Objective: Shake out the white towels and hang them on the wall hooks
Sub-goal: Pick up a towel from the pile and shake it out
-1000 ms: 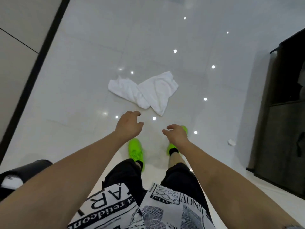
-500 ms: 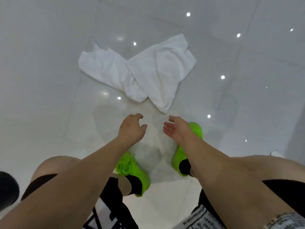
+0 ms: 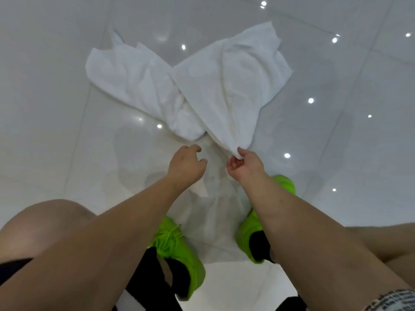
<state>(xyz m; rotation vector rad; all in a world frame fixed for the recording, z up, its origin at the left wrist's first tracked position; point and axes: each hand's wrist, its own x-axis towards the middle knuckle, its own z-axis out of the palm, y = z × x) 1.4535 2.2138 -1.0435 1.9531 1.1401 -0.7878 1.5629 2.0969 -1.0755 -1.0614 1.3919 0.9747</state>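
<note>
On the floor, 2 towels lay crumpled and overlapping. Right hand pinched the nearer towel's corner; left hand hovered, fingers loosely curled, empty. Shaking and hanging remained; no hooks visible.

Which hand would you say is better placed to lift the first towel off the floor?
The right hand: it already pinches the near corner of the right towel. The left hand hovers, holding nothing.
</note>
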